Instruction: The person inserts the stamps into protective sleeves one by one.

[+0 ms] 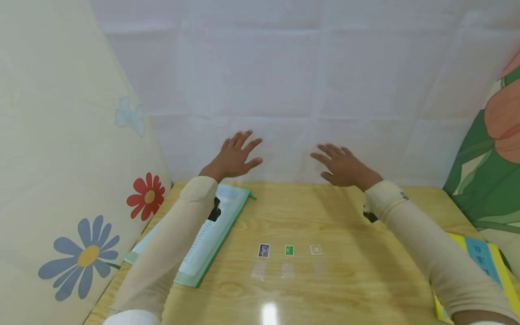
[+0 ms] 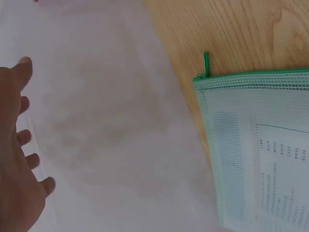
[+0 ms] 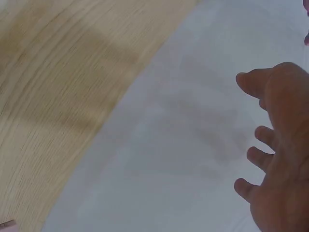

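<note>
Both hands are raised above the far end of the wooden table (image 1: 292,216), in front of the white cloth backdrop (image 1: 284,81). My left hand (image 1: 233,158) has its fingers spread and holds nothing. Below its wrist lies a green mesh zip pouch (image 1: 203,243) with printed paper inside. My right hand (image 1: 343,166) is likewise spread with nothing in it. Nearer on the table, three small stamp-like pieces lie in a row: a dark one (image 1: 263,250), a green one (image 1: 289,250) and a pale one (image 1: 315,249).
Faint clear rectangles (image 1: 287,271) lie just in front of the small pieces. A yellow and blue booklet (image 1: 483,253) is at the right edge, partly under the right sleeve. Flower-patterned panels (image 1: 77,180) stand at the left and right sides.
</note>
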The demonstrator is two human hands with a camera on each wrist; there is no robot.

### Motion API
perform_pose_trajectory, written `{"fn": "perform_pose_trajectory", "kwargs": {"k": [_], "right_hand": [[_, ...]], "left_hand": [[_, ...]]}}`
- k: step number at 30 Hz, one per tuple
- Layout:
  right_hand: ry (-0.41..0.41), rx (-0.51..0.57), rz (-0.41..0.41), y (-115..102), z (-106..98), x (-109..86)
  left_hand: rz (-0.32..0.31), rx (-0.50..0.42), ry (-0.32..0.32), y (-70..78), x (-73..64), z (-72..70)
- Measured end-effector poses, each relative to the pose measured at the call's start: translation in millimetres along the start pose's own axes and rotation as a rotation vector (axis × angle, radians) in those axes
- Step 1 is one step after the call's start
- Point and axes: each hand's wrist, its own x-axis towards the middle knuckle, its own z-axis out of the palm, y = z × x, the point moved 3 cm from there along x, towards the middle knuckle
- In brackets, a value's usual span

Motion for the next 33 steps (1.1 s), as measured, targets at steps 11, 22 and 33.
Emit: {"fn": "perform_pose_trajectory", "kwargs": {"k": [11,22,33], "right_hand": [[-0.050,0.057,-0.024,-61.1,22.0,11.7],[-0.222,0.060,-0.083,-127.4,53.0,19.1],[-0.415,0.150,-0.094,-181.9,76.6,22.5]], "left_hand": [[-0.112,-0.159,-0.201,58.5,-69.6,11.5],[-0.139,-0.148,-0.203,118.8,-161.7,67.1],[-0.285,-0.026,-0.139,145.9,-188.4,122.3]]}}
